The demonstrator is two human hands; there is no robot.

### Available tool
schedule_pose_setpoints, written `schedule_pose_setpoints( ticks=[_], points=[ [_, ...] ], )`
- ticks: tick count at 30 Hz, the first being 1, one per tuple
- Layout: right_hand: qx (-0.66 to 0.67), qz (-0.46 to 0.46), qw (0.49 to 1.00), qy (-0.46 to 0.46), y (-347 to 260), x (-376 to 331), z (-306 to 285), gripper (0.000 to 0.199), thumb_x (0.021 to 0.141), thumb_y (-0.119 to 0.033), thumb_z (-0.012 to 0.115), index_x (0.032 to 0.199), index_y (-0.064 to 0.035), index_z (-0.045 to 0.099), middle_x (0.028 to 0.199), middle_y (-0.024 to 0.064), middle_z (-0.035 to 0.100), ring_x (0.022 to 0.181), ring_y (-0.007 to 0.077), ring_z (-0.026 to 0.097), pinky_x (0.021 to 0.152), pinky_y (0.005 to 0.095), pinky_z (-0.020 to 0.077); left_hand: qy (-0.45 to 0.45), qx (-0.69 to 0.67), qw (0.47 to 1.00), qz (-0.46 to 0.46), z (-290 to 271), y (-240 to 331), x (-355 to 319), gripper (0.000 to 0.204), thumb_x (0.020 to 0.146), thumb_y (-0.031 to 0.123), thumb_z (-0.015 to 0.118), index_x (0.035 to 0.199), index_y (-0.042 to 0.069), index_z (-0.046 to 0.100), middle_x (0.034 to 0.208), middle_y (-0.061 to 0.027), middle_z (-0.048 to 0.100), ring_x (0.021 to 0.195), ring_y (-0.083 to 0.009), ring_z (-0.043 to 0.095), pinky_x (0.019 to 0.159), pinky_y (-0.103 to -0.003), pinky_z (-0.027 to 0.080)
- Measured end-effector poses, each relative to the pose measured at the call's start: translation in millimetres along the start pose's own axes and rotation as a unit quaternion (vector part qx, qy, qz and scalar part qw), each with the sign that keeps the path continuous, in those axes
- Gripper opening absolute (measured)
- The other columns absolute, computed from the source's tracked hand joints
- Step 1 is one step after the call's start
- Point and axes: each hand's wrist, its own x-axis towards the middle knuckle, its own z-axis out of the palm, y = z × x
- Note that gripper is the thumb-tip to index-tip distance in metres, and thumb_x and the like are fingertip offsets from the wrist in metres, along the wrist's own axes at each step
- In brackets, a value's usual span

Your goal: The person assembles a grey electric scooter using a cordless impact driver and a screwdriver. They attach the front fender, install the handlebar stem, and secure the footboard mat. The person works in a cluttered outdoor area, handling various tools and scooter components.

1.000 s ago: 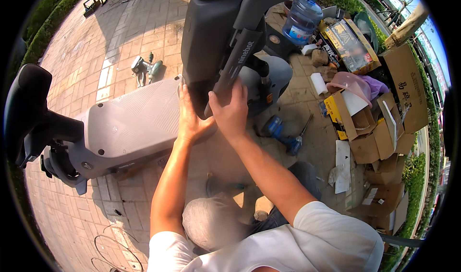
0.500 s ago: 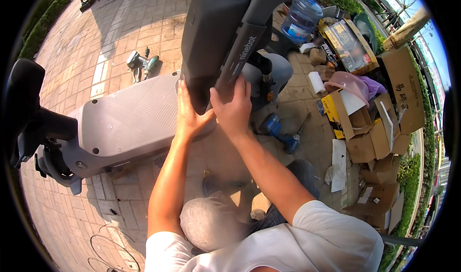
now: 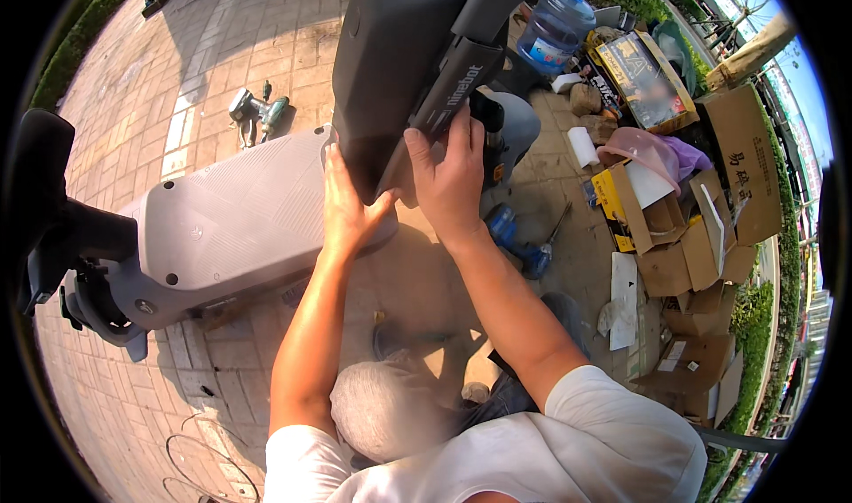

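Observation:
An electric moped with a grey footboard (image 3: pixel 248 214) stands before me, its dark plastic body cover (image 3: pixel 386 68) rising at the top centre. My left hand (image 3: pixel 349 210) grips the cover's lower left corner, fingers along the side and thumb across the bottom edge. Higher up on the right, my right hand (image 3: pixel 446 179) is closed around the narrow dark side trim panel (image 3: pixel 454 86), thumb on its near face and fingertips over its far edge. The trim's lower end hangs at a slant beside the cover; whether it is loose cannot be made out.
A green cordless drill (image 3: pixel 257 112) lies on the paving beyond the footboard. Right of my forearm rests a blue cordless drill (image 3: pixel 531 253). Opened cardboard boxes (image 3: pixel 679 268) and a large water bottle (image 3: pixel 557 31) stand at the right. A thin cable (image 3: pixel 209 445) curls at lower left.
My right hand has shifted up and right along the side trim, its thumb higher than before. The left hand stays at the cover's corner. The view has shifted slightly.

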Motion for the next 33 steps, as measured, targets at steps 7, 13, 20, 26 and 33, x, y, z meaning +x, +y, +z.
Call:
schedule_pose_setpoints(
  ticks=[7, 13, 20, 26, 33],
  points=[
    [0.049, -0.067, 0.996, 0.034, 1.0, 27.9, -13.9, 0.065, 0.084, -0.023, 0.068, 0.133, 0.0071, 0.038, 0.107, 0.0155, 0.046, 0.08, 0.0211, 0.054, 0.072, 0.0303, 0.0484, -0.002, 0.002, 1.0, -0.011, -2.1, -2.3, -0.3, 0.107, 0.067, 0.036, 0.081, 0.142, -0.006, 0.017, 0.14, -0.0323, 0.031, 0.13, -0.044, 0.034, 0.106, -0.044, 0.032],
    [0.118, -0.037, 0.992, 0.027, 0.5, 33.1, -15.6, 0.052, 0.084, -0.014, 0.067, 0.129, 0.0002, 0.047, 0.102, 0.0095, 0.047, 0.08, 0.0158, 0.054, 0.07, 0.027, 0.048, -0.01, -0.012, 1.0, -0.02, -2.2, 0.4, -0.2, 0.107, 0.066, 0.032, 0.081, 0.142, -0.007, 0.016, 0.141, -0.0317, 0.029, 0.133, -0.0431, 0.03, 0.108, -0.044, 0.03],
    [0.045, -0.132, 0.983, 0.118, -6.1, 60.0, -24.5, 0.074, 0.083, -0.029, 0.071, 0.136, 0.0052, 0.034, 0.131, 0.0238, 0.038, 0.116, 0.0344, 0.043, 0.095, 0.0379, 0.0399, -0.007, -0.014, 0.999, -0.029, -2.0, 5.4, 2.7, 0.109, 0.065, 0.033, 0.082, 0.143, -0.005, 0.016, 0.139, -0.0318, 0.032, 0.129, -0.0432, 0.037, 0.105, -0.043, 0.034],
    [0.047, -0.194, 0.972, 0.121, 0.5, 82.0, -17.1, 0.08, 0.079, -0.036, 0.074, 0.137, 0.003, 0.035, 0.137, 0.0231, 0.035, 0.122, 0.0345, 0.04, 0.098, 0.0384, 0.0377, -0.004, -0.015, 1.0, -0.016, -2.7, -4.7, 1.9, 0.106, 0.067, 0.038, 0.081, 0.143, -0.004, 0.018, 0.141, -0.0306, 0.032, 0.131, -0.0415, 0.034, 0.106, -0.044, 0.032],
    [0.255, -0.094, 0.961, -0.052, 7.8, 122.6, -30.9, 0.08, 0.068, -0.051, 0.08, 0.123, -0.0027, 0.048, 0.103, 0.004, 0.057, 0.096, 0.0136, 0.053, 0.084, 0.0285, 0.0439, 0.0, -0.019, 0.999, -0.037, 0.0, -1.3, 3.0, 0.105, 0.069, 0.043, 0.078, 0.143, -0.003, 0.02, 0.134, -0.0289, 0.038, 0.124, -0.0406, 0.04, 0.102, -0.045, 0.035]
  ],
)
